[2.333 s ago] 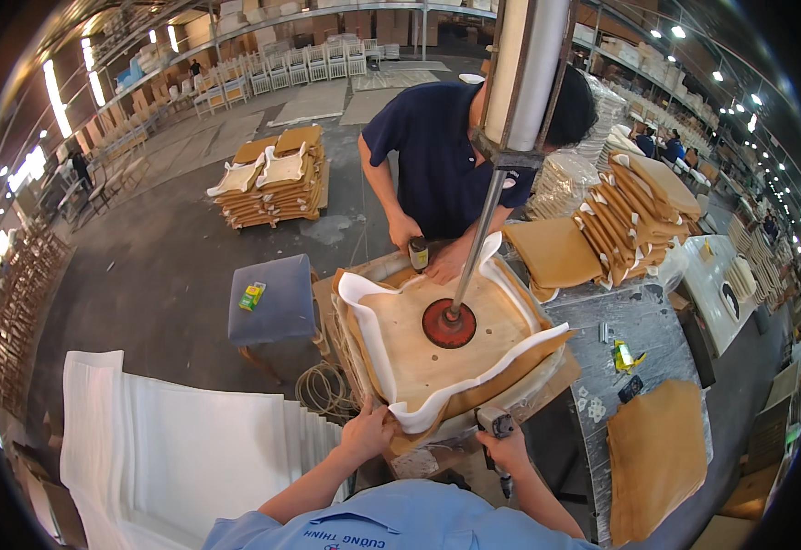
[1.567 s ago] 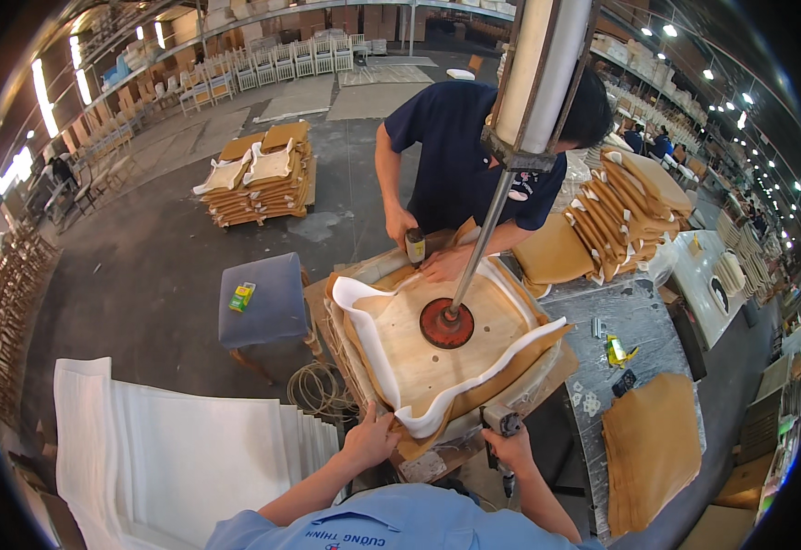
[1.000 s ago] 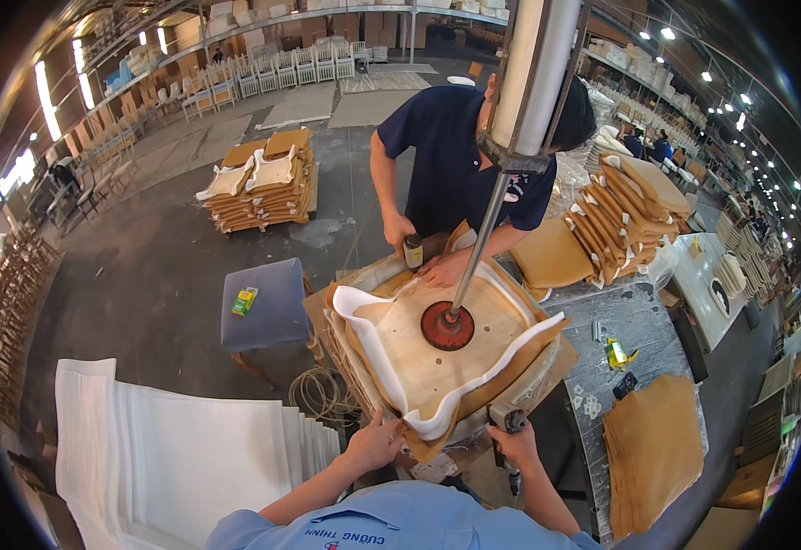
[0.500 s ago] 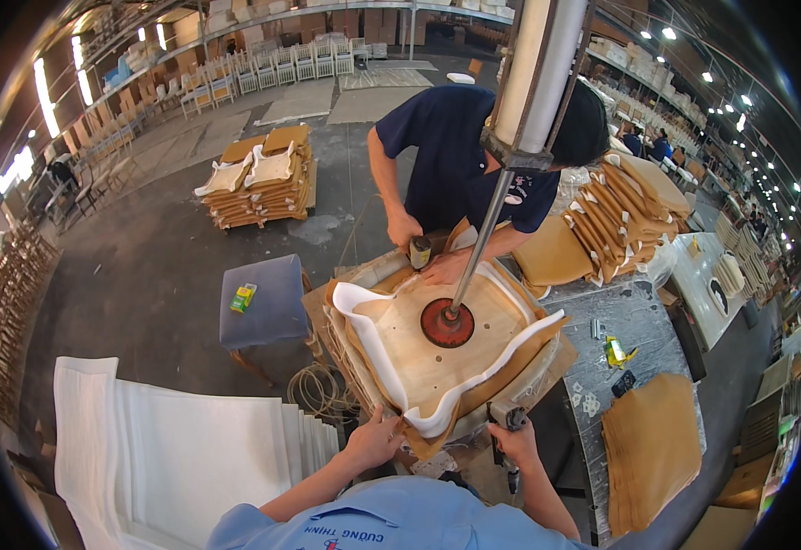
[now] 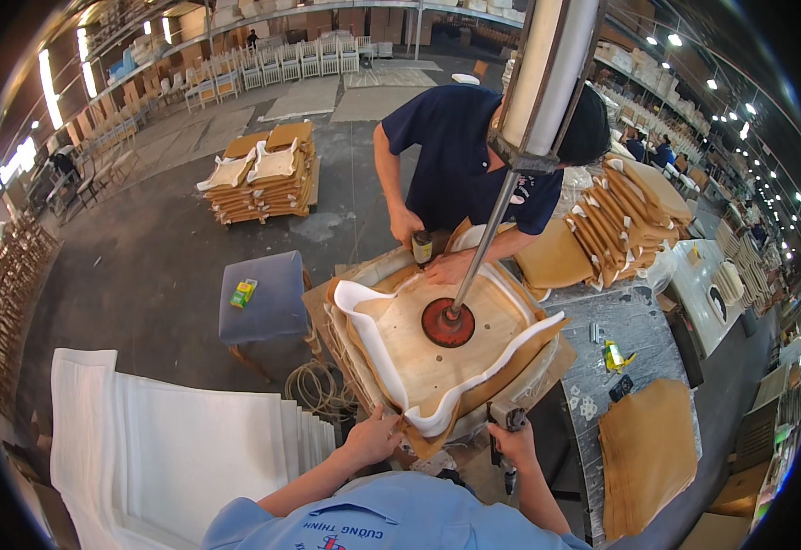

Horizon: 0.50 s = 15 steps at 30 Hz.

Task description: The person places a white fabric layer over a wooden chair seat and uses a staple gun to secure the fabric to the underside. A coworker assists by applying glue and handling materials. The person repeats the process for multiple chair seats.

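Observation:
A plywood seat board (image 5: 400, 353) lies under a round red press pad (image 5: 448, 323) on a metal rod. White foam (image 5: 370, 339) and a tan cover (image 5: 428, 444) stand up loosely around its edges. At the near left corner my left hand (image 5: 373, 439) is closed on the cover's edge, thumb upward; its fingertips are partly hidden. My right hand (image 5: 516, 447) grips a staple gun (image 5: 509, 418) beside the near right edge, apart from the board. Across from me, a co-worker's hand (image 5: 406, 225) holds another staple gun (image 5: 422, 247) at the far edge, their other hand pressing there.
White foam sheets (image 5: 194, 440) are stacked at my left, near a blue stool (image 5: 261, 302) and a coiled hose (image 5: 320, 390). To the right, a bench (image 5: 593, 316) bears tan cover pieces (image 5: 650, 454) and a small yellow-green box (image 5: 614, 357). Finished seats (image 5: 616, 225) are piled beyond it.
The view has shifted slightly. Both my hands keep their places at the cover corner and on the staple gun, and the seat board stays under the press pad.

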Each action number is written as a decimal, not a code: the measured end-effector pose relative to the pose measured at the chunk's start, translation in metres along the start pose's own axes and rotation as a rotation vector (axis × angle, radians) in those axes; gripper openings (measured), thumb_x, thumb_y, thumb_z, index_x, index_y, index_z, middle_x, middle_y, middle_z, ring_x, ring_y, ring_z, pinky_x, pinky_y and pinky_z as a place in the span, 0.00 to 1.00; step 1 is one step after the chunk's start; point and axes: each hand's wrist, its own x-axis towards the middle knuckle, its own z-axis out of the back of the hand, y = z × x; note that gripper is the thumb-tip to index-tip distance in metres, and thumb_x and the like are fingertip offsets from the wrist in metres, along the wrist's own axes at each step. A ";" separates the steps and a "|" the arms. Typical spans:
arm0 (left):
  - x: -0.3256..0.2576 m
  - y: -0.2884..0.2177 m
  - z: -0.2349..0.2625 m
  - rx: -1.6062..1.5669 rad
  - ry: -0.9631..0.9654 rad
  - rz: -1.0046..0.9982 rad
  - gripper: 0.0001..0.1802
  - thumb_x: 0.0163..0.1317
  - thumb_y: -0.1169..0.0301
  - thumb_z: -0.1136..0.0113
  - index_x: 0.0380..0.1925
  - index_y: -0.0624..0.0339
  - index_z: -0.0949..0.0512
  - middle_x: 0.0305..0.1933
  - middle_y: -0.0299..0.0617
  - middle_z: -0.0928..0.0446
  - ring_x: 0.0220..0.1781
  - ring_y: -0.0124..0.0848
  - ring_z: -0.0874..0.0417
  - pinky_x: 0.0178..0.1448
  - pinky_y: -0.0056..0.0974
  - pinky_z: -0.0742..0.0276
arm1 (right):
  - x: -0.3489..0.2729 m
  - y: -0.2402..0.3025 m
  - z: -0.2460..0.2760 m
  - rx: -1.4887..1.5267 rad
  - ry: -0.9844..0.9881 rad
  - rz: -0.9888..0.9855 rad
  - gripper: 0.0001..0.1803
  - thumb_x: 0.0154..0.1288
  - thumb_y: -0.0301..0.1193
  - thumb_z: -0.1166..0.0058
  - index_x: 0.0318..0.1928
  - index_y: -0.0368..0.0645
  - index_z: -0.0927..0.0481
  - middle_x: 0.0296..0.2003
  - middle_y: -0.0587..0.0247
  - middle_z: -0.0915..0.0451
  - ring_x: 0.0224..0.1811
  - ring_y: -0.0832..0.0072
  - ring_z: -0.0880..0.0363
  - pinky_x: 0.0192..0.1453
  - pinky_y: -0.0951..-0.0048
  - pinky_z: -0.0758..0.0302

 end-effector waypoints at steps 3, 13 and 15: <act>-0.002 0.002 -0.003 0.005 -0.012 -0.008 0.35 0.74 0.51 0.37 0.77 0.52 0.24 0.85 0.77 0.43 0.66 0.63 0.13 0.71 0.53 0.16 | -0.001 -0.001 -0.001 -0.025 -0.003 -0.012 0.11 0.65 0.23 0.26 0.46 0.36 0.13 0.27 0.67 0.15 0.19 0.80 0.22 0.22 0.71 0.27; -0.003 0.003 -0.007 -0.011 -0.031 -0.043 0.34 0.73 0.53 0.34 0.75 0.53 0.22 0.85 0.78 0.43 0.63 0.63 0.11 0.68 0.54 0.15 | 0.000 -0.003 0.004 -0.047 -0.008 -0.050 0.17 0.66 0.26 0.26 0.53 0.36 0.13 0.28 0.68 0.16 0.21 0.80 0.22 0.24 0.71 0.26; -0.004 0.003 -0.007 -0.036 -0.034 -0.013 0.33 0.73 0.53 0.34 0.74 0.53 0.22 0.85 0.77 0.43 0.63 0.62 0.11 0.68 0.54 0.15 | -0.001 0.002 0.002 -0.051 -0.022 -0.039 0.23 0.65 0.26 0.25 0.60 0.38 0.13 0.28 0.69 0.16 0.21 0.80 0.22 0.25 0.72 0.26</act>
